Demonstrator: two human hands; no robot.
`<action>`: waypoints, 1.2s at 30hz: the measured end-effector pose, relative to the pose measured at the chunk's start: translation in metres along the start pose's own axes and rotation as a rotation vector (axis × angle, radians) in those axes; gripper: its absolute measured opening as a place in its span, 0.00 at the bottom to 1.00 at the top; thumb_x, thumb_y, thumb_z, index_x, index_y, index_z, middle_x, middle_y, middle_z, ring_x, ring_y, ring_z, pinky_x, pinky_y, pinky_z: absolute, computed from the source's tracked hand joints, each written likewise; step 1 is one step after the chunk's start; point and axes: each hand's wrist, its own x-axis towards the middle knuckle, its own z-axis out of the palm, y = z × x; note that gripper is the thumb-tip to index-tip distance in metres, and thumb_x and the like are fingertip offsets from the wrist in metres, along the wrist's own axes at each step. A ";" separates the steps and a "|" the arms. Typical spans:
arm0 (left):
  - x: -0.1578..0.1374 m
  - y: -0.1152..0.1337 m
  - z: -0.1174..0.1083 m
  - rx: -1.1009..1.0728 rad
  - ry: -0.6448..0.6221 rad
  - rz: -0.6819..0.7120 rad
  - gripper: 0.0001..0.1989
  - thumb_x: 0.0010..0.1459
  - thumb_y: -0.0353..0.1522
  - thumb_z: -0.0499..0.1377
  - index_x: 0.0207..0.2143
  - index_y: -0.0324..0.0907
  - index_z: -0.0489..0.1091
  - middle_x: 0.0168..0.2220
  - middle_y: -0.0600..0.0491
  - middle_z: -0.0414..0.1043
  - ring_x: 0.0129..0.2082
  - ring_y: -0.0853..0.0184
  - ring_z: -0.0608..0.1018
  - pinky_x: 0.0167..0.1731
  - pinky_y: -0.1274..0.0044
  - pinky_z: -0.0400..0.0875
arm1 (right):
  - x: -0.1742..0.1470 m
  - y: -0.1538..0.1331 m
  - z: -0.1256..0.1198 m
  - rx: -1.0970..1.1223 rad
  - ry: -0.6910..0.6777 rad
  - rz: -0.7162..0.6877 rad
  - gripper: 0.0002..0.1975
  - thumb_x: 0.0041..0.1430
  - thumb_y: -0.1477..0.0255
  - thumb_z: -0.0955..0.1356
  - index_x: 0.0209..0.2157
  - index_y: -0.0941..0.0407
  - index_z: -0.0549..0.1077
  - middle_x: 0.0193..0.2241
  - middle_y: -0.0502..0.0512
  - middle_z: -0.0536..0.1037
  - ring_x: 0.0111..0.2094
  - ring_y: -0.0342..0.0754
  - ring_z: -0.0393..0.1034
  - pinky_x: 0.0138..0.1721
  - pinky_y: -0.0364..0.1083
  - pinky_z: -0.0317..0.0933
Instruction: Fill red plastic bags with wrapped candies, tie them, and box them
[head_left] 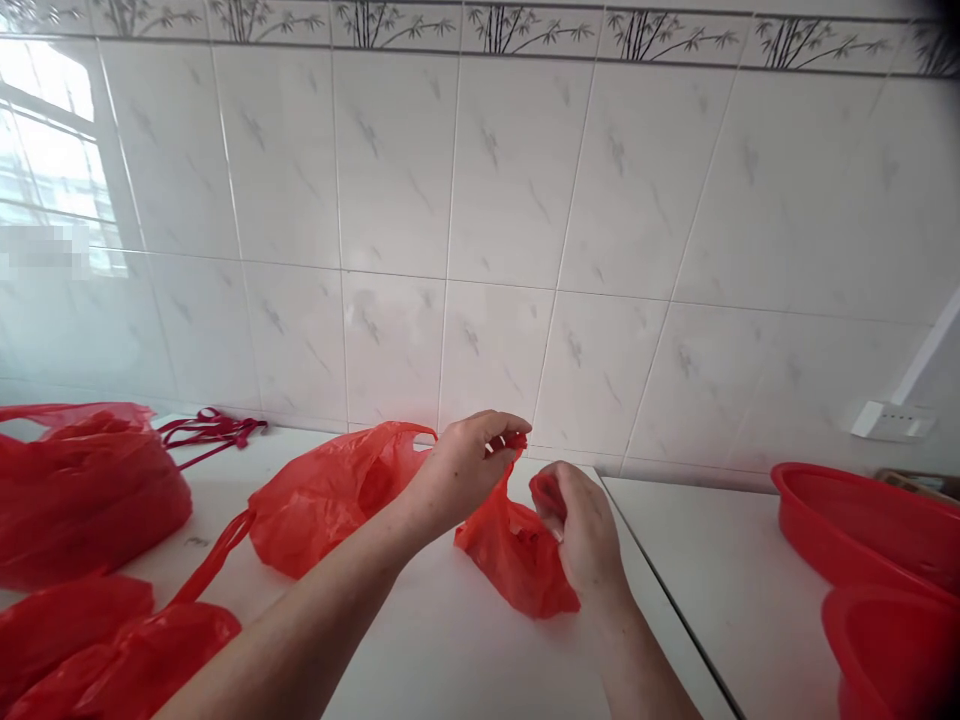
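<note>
We pinch the raised top of a small red plastic bag [517, 575] between the thumb and fingers of our left hand [480, 455], while our right hand [585, 520] is curled around a bunched red piece; we cannot tell whether it belongs to the same bag. The bag sits on the white table [409, 655], below and between our hands. Just left of it we see a fuller red bag [319, 505], partly behind our left forearm. Two red basins [814, 530] stand well apart, at the right.
</note>
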 end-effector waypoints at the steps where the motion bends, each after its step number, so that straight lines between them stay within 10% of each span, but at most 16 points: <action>1: -0.001 -0.001 0.002 -0.029 0.006 -0.013 0.13 0.53 0.26 0.54 0.39 0.48 0.74 0.36 0.54 0.77 0.35 0.66 0.77 0.33 0.75 0.73 | 0.000 0.000 0.000 -0.015 0.005 0.048 0.12 0.60 0.60 0.63 0.29 0.54 0.67 0.22 0.47 0.66 0.21 0.40 0.58 0.24 0.41 0.55; 5: -0.010 0.000 0.012 -0.179 -0.034 -0.030 0.16 0.52 0.22 0.52 0.34 0.49 0.74 0.35 0.55 0.76 0.33 0.67 0.77 0.31 0.77 0.74 | 0.000 0.000 0.001 -0.128 -0.160 0.127 0.18 0.56 0.61 0.67 0.47 0.50 0.66 0.21 0.45 0.66 0.24 0.43 0.61 0.26 0.41 0.56; 10: -0.029 -0.015 0.034 -0.187 0.129 -0.036 0.16 0.51 0.26 0.59 0.42 0.48 0.69 0.41 0.52 0.71 0.40 0.65 0.75 0.37 0.73 0.73 | 0.005 0.008 0.000 -0.154 -0.057 0.174 0.18 0.55 0.55 0.67 0.29 0.57 0.72 0.19 0.48 0.63 0.22 0.41 0.55 0.22 0.41 0.52; 15: -0.047 -0.046 0.056 -0.066 0.031 0.077 0.14 0.50 0.23 0.60 0.37 0.49 0.73 0.36 0.53 0.69 0.37 0.66 0.73 0.36 0.74 0.70 | 0.008 0.014 -0.010 -0.097 -0.065 0.145 0.17 0.59 0.57 0.64 0.34 0.56 0.75 0.24 0.51 0.69 0.24 0.42 0.59 0.23 0.41 0.54; 23: -0.048 -0.059 0.053 -0.072 0.074 -0.088 0.09 0.52 0.22 0.55 0.29 0.44 0.71 0.30 0.55 0.71 0.30 0.69 0.72 0.31 0.77 0.66 | 0.009 -0.001 -0.036 -0.242 -0.428 0.195 0.20 0.63 0.60 0.60 0.53 0.53 0.70 0.21 0.48 0.67 0.25 0.44 0.60 0.36 0.46 0.58; 28: -0.050 -0.067 0.054 -0.116 0.124 -0.204 0.17 0.55 0.25 0.53 0.46 0.48 0.67 0.31 0.57 0.71 0.31 0.70 0.73 0.31 0.78 0.66 | 0.008 0.001 -0.044 -0.356 -0.638 0.145 0.24 0.66 0.58 0.54 0.52 0.52 0.72 0.32 0.53 0.71 0.35 0.47 0.65 0.44 0.51 0.58; 36: -0.050 -0.058 0.053 0.095 0.069 -0.137 0.12 0.58 0.27 0.50 0.32 0.44 0.74 0.32 0.55 0.68 0.28 0.71 0.71 0.28 0.79 0.63 | 0.016 0.023 -0.027 -0.646 -0.160 0.088 0.21 0.52 0.70 0.64 0.50 0.45 0.67 0.29 0.46 0.70 0.27 0.43 0.65 0.29 0.44 0.61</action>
